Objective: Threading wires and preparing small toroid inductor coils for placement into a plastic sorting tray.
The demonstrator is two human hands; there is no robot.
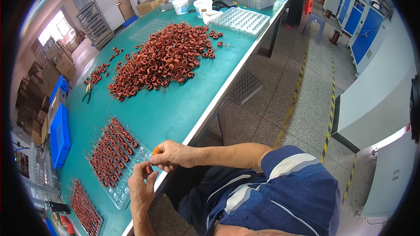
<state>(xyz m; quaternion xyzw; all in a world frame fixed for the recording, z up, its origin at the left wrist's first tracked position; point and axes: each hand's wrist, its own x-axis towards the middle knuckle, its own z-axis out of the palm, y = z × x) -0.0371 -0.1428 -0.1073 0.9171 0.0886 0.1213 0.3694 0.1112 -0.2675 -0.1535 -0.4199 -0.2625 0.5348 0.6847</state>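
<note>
My left hand (141,187) is closed near the table's front edge, pinching a small red-brown wire-wound ring coil (149,169) between thumb and fingertips. Right against it, my right hand (173,155) has its fingertips pressed together at the same coil; what exactly they grip is too small to tell. An orange cover (156,150) wraps one of its fingers. Just left of both hands lies a clear plastic tray (120,195), its far part filled with rows of ring coils (111,152) whose wire leads point up. Its near pockets show bare plastic.
A large heap of ring coils (162,57) covers the green table (175,109). Pliers (88,92) lie left of it. Another filled tray (85,209) sits at lower left, a blue bin (60,136) beyond the table's left edge. White tubs (202,8) and trays (240,21) stand farther back.
</note>
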